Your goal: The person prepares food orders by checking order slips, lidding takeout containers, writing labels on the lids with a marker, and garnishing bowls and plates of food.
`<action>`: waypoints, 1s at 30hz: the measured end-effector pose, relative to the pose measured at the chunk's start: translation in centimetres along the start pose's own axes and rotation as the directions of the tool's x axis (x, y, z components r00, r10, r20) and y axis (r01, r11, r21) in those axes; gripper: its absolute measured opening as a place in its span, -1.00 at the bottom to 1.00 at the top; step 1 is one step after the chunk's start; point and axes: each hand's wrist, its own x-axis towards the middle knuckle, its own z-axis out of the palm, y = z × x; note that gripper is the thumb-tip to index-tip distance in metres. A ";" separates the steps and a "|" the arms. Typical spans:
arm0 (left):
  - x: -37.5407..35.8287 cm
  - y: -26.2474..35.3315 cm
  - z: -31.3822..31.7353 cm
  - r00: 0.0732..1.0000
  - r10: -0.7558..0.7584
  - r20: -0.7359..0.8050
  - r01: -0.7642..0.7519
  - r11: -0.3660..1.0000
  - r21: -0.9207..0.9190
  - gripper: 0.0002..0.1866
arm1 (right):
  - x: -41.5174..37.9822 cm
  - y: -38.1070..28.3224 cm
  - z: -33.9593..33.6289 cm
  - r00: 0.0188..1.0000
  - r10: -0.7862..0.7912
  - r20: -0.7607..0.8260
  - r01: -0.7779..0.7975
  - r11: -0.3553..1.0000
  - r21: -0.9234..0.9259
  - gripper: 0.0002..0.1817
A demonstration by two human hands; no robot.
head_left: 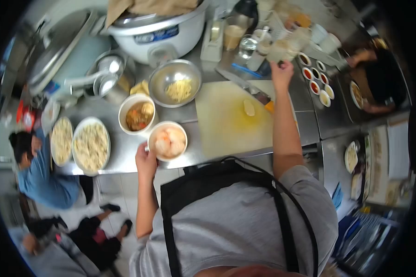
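My left hand (146, 160) grips the near left rim of a white paper bowl (184, 151) that holds pale pink, rounded pieces like peeled shrimp (168, 141). Beyond it stands a second white bowl (123, 121) with a brown, chunky stew. At the back right my right hand (282, 73) is closed at the edge of a clear plastic lid (279, 51), blurred, among stacked see-through containers. Below my right forearm lies a cutting board (217, 124) with a pale oval piece (249, 107) and a yellow stain. A knife (233, 78) lies along its far edge.
A steel mixing bowl (158, 92) holds pale shreds. Two oval dishes of pale food (91, 145) stand left, near a person in blue (51, 177). A large rice cooker (157, 41) fills the back. Several sauce cups (315, 87) sit right, where another person's hand (363, 57) shows.
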 end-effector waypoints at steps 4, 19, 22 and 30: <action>-0.6 0.2 1.2 0.964 -0.266 0.010 0.265 0.963 0.043 -0.59 | 4.4 4.6 0.0 0.995 0.074 -0.066 -0.071 0.996 0.044 -0.34; -4.2 0.5 6.4 0.960 -0.251 -0.122 0.155 0.845 -0.513 -0.51 | 10.5 10.4 2.4 0.806 -0.052 0.590 -0.224 0.895 0.385 -0.16; -4.4 2.1 7.5 0.991 -0.128 -0.049 0.082 0.840 -0.537 -0.45 | 10.8 10.9 2.9 0.815 -0.065 0.576 -0.183 0.914 0.363 -0.23; -3.6 7.7 13.2 0.964 -0.042 0.263 0.195 0.781 -0.594 -0.36 | 9.9 9.1 0.5 0.917 -0.136 0.376 -0.003 0.938 0.346 -0.29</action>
